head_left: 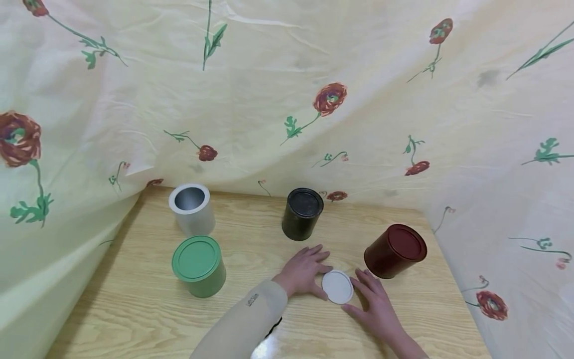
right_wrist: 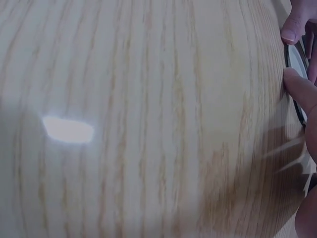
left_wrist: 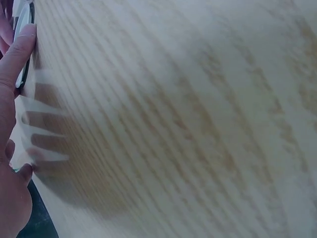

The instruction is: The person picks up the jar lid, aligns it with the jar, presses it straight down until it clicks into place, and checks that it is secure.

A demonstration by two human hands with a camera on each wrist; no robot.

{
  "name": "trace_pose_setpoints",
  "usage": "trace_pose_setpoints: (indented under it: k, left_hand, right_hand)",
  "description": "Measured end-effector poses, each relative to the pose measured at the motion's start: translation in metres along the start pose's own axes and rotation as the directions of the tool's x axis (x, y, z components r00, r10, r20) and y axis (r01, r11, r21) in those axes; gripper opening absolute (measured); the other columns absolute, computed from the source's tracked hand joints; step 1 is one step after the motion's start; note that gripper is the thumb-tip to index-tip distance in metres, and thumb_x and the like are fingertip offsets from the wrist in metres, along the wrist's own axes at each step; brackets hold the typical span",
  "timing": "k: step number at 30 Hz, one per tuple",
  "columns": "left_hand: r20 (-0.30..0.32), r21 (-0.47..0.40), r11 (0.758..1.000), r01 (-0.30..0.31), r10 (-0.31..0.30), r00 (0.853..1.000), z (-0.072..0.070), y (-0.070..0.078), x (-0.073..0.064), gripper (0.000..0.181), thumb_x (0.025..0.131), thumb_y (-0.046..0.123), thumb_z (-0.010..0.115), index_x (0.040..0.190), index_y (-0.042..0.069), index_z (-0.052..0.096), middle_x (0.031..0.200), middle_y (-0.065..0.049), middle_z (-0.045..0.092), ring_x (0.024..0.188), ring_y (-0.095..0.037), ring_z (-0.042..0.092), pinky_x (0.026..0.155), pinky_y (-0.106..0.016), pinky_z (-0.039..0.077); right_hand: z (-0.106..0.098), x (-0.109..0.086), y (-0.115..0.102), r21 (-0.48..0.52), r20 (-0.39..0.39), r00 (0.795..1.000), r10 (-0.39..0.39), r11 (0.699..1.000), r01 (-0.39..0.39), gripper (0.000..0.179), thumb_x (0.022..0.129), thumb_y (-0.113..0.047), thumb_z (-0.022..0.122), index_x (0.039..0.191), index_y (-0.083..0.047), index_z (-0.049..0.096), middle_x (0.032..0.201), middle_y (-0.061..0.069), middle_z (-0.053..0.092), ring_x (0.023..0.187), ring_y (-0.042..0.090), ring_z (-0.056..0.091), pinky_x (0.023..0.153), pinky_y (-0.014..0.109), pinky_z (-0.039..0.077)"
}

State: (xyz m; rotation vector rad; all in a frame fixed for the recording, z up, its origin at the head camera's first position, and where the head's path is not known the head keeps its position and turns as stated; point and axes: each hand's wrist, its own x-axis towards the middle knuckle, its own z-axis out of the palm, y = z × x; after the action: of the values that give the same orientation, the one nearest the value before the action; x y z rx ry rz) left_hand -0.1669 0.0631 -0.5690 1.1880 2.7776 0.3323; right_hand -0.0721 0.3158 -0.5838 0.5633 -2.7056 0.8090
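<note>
A round white lid (head_left: 338,287) with a dark edge lies on the wooden table between the two hands. My left hand (head_left: 307,273) is at its left side, fingers spread, with the thumb and index fingertips at the rim. From the right, my right hand (head_left: 374,309) reaches the opposite rim with its thumb and index finger, both fairly straight. In the left wrist view, the left thumb (left_wrist: 19,52) touches the lid's edge (left_wrist: 22,27). The right wrist view has both thumbs near the lid (right_wrist: 297,62) at the far right, partly covering it.
A black lidded can (head_left: 298,224) stands behind the left hand, and a dark red lidded can (head_left: 385,257) behind the right. On the left are a green lidded can (head_left: 204,281) and an open silver can (head_left: 197,219). Flowered cloth (head_left: 251,99) hangs around the wooden table (head_left: 134,309).
</note>
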Motion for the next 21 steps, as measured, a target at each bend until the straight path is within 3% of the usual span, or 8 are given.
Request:
trace_pose_setpoints:
  k: [16, 21]
  left_hand:
    - [-0.066, -0.022, 1.000, 0.005, -0.006, 0.998, 0.0052, 0.0019, -0.0050, 0.079, 0.078, 0.074, 0.081, 0.143, 0.030, 0.071, 0.165, 0.001, 0.049, 0.160, -0.024, 0.032, 0.129, -0.043, 0.033]
    - [-0.095, -0.006, 1.000, -0.004, 0.003, 0.995, 0.0072, 0.0013, -0.0062, 0.080, 0.077, 0.075, 0.081, 0.142, 0.029, 0.072, 0.163, 0.001, 0.051, 0.159, -0.024, 0.034, 0.128, -0.042, 0.034]
  right_hand:
    - [0.0041, 0.0056, -0.0037, 0.055, -0.008, 1.000, -0.015, 0.998, 0.015, 0.070, 0.068, -0.012, 0.099, 0.130, 0.007, 0.071, 0.150, 0.028, 0.057, 0.136, 0.063, 0.045, 0.124, 0.010, 0.007]
    - [0.0053, 0.0061, -0.0043, 0.054, -0.026, 0.999, -0.027, 0.998, 0.028, 0.071, 0.068, -0.012, 0.099, 0.130, 0.007, 0.071, 0.150, 0.028, 0.057, 0.141, 0.056, 0.045, 0.126, 0.013, 0.007]
